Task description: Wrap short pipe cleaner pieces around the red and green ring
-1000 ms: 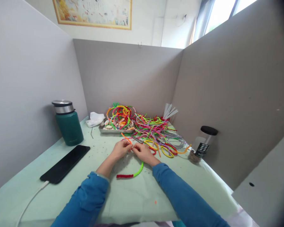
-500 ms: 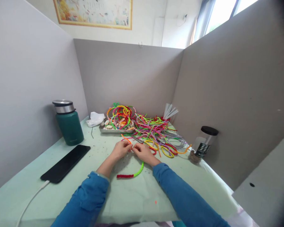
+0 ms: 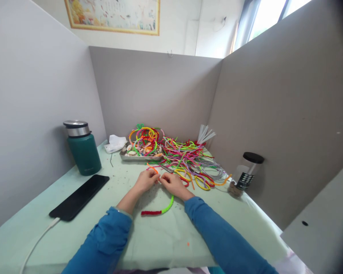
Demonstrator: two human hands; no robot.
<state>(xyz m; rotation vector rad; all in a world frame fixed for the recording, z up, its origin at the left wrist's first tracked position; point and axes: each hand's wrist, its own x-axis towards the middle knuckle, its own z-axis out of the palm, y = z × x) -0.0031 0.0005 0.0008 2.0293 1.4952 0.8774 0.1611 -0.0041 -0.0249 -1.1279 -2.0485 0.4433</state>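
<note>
My left hand [image 3: 147,180] is closed in a pinch, and an orange pipe cleaner [image 3: 151,166] sticks up out of its fingers. Close against it, fingertip to fingertip, my right hand [image 3: 174,185] pinches too. From under the right hand a fuzzy green pipe cleaner [image 3: 168,206] curves down and left. Its far end is covered in dark red pipe cleaner [image 3: 151,213]. The fingers hide where the orange and green parts meet, so I cannot tell whether they are joined. Just beyond the hands lie scissors [image 3: 166,168], partly covered.
A metal tray [image 3: 140,158] holds shells and looped pipe cleaners. Beside it spreads a pile of loose pipe cleaners [image 3: 185,152]. A green flask [image 3: 84,152] and a black phone [image 3: 79,198] with its cable stand left; a clear black-lidded jar [image 3: 244,177] is right. Grey partitions [image 3: 154,87] enclose the table.
</note>
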